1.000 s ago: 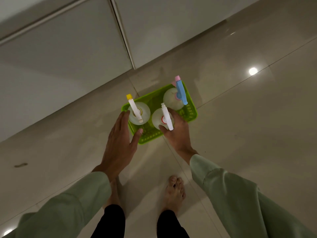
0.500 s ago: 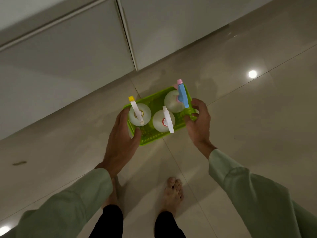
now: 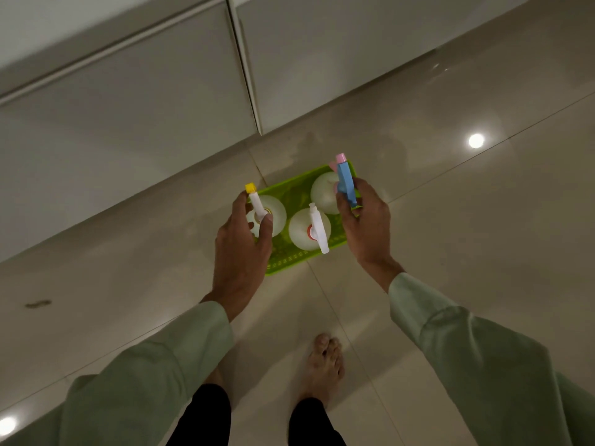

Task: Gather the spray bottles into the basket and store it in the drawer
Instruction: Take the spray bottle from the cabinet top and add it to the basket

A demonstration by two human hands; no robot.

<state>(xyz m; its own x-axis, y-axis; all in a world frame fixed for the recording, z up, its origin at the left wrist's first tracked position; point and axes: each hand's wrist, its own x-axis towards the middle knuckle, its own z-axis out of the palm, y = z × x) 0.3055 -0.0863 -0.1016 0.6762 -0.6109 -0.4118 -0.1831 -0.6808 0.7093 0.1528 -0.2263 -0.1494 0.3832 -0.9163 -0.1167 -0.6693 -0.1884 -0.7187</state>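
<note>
A lime-green basket sits low over the tiled floor, straight ahead of me. Three white spray bottles stand in it: one with a yellow nozzle tip at the left, one with a white trigger in the middle, and one with a blue and pink trigger at the right. My left hand wraps the basket's left end, its thumb over the yellow-tipped bottle. My right hand grips the right end beside the blue trigger. I cannot tell whether the basket rests on the floor.
Closed, handleless cabinet fronts run along the far side, with a vertical seam between two panels. My bare foot stands just behind the basket. A small dark mark lies on the glossy floor at the left.
My right hand left the middle bottle, swung out to the basket's right end and closed on it. My left hand shifted further over the left end.
</note>
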